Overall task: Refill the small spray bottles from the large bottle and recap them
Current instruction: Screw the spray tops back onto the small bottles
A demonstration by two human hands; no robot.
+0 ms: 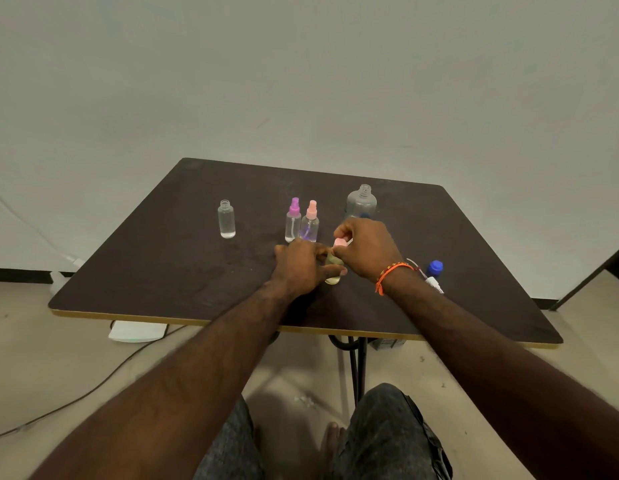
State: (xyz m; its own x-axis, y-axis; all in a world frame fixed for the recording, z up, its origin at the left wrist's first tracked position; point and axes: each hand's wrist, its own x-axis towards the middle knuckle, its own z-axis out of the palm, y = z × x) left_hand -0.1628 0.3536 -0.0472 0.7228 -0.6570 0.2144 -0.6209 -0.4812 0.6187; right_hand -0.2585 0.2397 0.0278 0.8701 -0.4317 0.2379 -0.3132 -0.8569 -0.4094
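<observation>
Pink spray cap (339, 242), blue cap (435, 267)

Orange wrist thread (391, 271), seemingly grey trousers (387, 431)

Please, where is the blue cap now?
In the head view, the blue cap stands on the table's right side, just right of the right hand's wrist, beside a loose spray head.

A dark brown table (162, 271) with a pale edge strip stands on a beige floor (59, 375) against a plain grey-white wall (301, 81). Under its near left edge lies a flat white box (136, 332) showing a small green light. A grey cable (93, 389) trails across the floor to the left. Black metal legs (358, 368) show beneath the table's near edge. At the far right, a dark slanted bar (592, 275) leans by the wall.
</observation>
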